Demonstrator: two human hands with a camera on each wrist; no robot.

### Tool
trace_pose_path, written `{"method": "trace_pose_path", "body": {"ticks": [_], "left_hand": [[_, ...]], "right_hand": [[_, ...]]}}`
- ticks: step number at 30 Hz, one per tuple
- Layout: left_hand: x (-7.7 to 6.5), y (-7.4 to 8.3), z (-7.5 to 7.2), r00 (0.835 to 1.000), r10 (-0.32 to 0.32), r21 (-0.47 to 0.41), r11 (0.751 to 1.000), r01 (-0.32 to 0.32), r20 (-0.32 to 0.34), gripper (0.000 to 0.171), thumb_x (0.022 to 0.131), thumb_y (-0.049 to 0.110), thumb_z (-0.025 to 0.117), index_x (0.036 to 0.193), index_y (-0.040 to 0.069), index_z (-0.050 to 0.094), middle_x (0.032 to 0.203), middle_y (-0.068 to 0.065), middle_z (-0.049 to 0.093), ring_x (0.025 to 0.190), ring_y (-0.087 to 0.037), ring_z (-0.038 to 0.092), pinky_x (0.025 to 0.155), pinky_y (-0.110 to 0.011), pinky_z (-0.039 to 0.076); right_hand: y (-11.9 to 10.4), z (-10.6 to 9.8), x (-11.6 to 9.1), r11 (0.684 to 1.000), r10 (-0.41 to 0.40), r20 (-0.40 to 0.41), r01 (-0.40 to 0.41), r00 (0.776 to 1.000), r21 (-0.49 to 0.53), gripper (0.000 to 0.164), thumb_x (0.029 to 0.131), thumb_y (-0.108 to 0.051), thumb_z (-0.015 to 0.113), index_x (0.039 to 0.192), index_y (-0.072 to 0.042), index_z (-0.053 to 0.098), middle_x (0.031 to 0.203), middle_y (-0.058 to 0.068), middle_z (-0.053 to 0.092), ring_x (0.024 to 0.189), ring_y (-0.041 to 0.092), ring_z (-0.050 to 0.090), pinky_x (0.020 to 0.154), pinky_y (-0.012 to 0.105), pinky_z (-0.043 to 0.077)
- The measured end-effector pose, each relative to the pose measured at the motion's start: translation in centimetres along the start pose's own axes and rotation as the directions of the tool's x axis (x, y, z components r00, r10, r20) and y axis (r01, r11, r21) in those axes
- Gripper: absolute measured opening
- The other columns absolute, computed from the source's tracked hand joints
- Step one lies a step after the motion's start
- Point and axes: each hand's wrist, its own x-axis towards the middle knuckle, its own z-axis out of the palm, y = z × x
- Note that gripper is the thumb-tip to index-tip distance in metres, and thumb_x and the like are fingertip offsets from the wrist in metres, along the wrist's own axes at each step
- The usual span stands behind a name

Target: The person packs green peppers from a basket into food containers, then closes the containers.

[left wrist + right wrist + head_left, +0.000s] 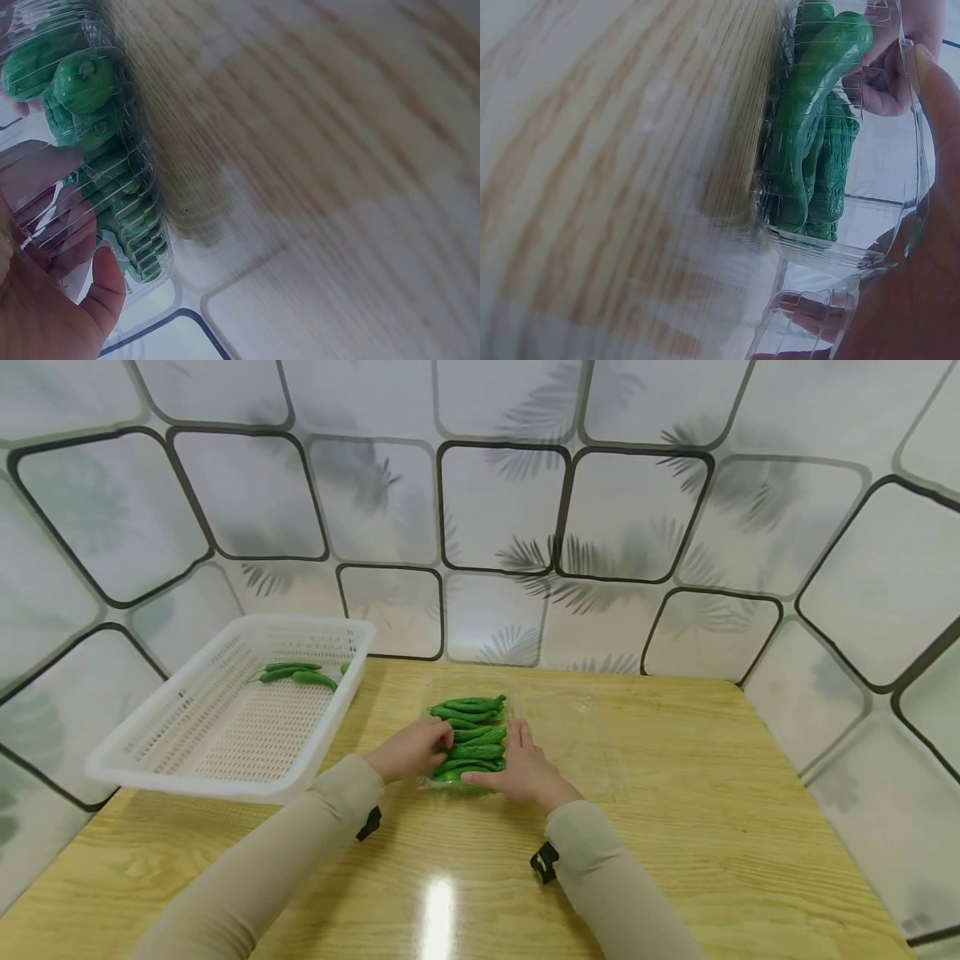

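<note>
Several green peppers [480, 752] lie side by side in a clear plastic box [431, 783] on the table. My left hand [408, 750] reaches over the box's left side, its fingers bent down at the peppers. Through the clear wall in the left wrist view, the left thumb [105, 281] stands apart from the fingers; I cannot tell whether a pepper is between them. My right hand [531, 772] rests at the box's right side, with fingers straight along that edge and thumb stretched across the near end. In the right wrist view the right thumb [930, 82] touches the clear rim.
A white perforated basket [300, 777] stands on the left, with several green peppers [292, 673] near its far side. The box's clear lid [577, 739] lies folded out to the right on the wooden table [690, 827]. A patterned wall [502, 510] bounds the table behind.
</note>
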Motion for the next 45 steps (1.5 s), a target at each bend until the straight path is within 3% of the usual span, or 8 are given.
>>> {"method": "trace_pose_path", "body": {"ticks": [4, 8, 13, 16, 27, 32, 38, 45], "left_hand": [[0.1, 0.1, 0.2, 1.000, 0.001, 0.016, 1.000, -0.001, -0.009, 0.012, 0.085, 0.003, 0.063, 0.088, 0.009, 0.054, 0.083, 0.000, 0.051, 0.075, -0.014, 0.049, 0.068, -0.031, 0.045], [0.3, 0.6, 0.4, 0.997, 0.025, 0.155, 0.988, -0.013, -0.073, 0.007, 0.088, 0.003, 0.060, 0.091, 0.008, 0.056, 0.084, -0.003, 0.051, 0.074, -0.015, 0.051, 0.065, -0.030, 0.046], [0.2, 1.9, 0.1, 0.976, 0.061, 0.453, 0.890, 0.041, -0.208, 0.012, 0.087, 0.009, 0.064, 0.097, 0.008, 0.058, 0.088, -0.006, 0.054, 0.076, -0.020, 0.054, 0.063, -0.033, 0.049], [-0.2, 2.9, -0.5, 0.965, 0.049, 0.513, 0.854, 0.093, -0.257, 0.011, 0.086, 0.011, 0.066, 0.094, 0.008, 0.060, 0.085, -0.005, 0.054, 0.073, -0.019, 0.053, 0.061, -0.032, 0.048], [-1.5, 7.4, -9.2, 0.929, 0.035, 0.266, 0.962, 0.069, -0.368, 0.013, 0.090, 0.012, 0.062, 0.100, 0.003, 0.063, 0.093, -0.009, 0.060, 0.069, -0.020, 0.057, 0.052, -0.029, 0.046], [-2.0, 5.4, -12.1, 0.927, -0.071, 0.259, 0.950, 0.175, -0.369, 0.019, 0.092, 0.016, 0.059, 0.105, 0.003, 0.063, 0.101, -0.012, 0.061, 0.078, -0.024, 0.059, 0.055, -0.034, 0.048], [-2.3, 0.4, -13.6, 0.907, -0.159, 0.312, 0.904, 0.292, -0.389, 0.018, 0.092, 0.010, 0.056, 0.105, -0.001, 0.061, 0.099, -0.018, 0.059, 0.077, -0.030, 0.058, 0.056, -0.040, 0.048], [-3.4, -5.1, -13.9, 0.862, -0.345, 0.255, 0.854, 0.453, -0.372, 0.023, 0.092, 0.009, 0.052, 0.109, -0.007, 0.058, 0.100, -0.024, 0.057, 0.067, -0.031, 0.057, 0.055, -0.043, 0.048]], "right_hand": [[0.1, -0.1, 0.0, 1.000, 0.001, 0.002, -0.001, 1.000, 0.000, 0.123, 0.071, -0.076, 0.055, 0.147, -0.005, -0.009, 0.153, 0.014, -0.013, 0.136, 0.043, 0.009, 0.105, 0.056, 0.023], [0.3, -0.2, 0.1, 1.000, 0.009, 0.010, -0.009, 1.000, 0.001, 0.124, 0.070, -0.076, 0.055, 0.147, -0.004, -0.009, 0.153, 0.015, -0.013, 0.137, 0.043, 0.009, 0.106, 0.056, 0.022], [0.7, -0.4, 0.3, 0.999, 0.032, 0.004, -0.032, 0.999, 0.009, 0.125, 0.069, -0.075, 0.058, 0.147, -0.004, -0.009, 0.153, 0.014, -0.014, 0.136, 0.044, 0.010, 0.106, 0.056, 0.021], [0.9, -0.3, 0.4, 1.000, 0.027, 0.010, -0.027, 1.000, 0.013, 0.126, 0.069, -0.074, 0.059, 0.147, -0.003, -0.009, 0.153, 0.016, -0.014, 0.136, 0.045, 0.010, 0.105, 0.056, 0.022], [0.9, -0.6, -0.3, 0.996, 0.054, 0.030, -0.056, 0.998, 0.071, 0.126, 0.069, -0.072, 0.062, 0.147, -0.004, -0.009, 0.153, 0.015, -0.014, 0.136, 0.045, 0.008, 0.105, 0.057, 0.023], [1.3, -0.3, -0.4, 0.997, 0.045, 0.030, -0.046, 0.999, 0.054, 0.126, 0.069, -0.072, 0.061, 0.147, -0.004, -0.010, 0.153, 0.015, -0.015, 0.136, 0.045, 0.009, 0.105, 0.056, 0.022], [1.4, -0.1, -0.4, 0.997, 0.033, 0.030, -0.035, 0.999, 0.067, 0.124, 0.071, -0.070, 0.062, 0.147, -0.003, -0.008, 0.153, 0.016, -0.014, 0.135, 0.046, 0.010, 0.105, 0.056, 0.022], [1.4, 0.1, -0.3, 0.999, 0.019, 0.029, -0.021, 0.999, 0.049, 0.122, 0.072, -0.070, 0.061, 0.148, -0.003, -0.007, 0.153, 0.017, -0.012, 0.135, 0.046, 0.012, 0.105, 0.056, 0.023]]}}
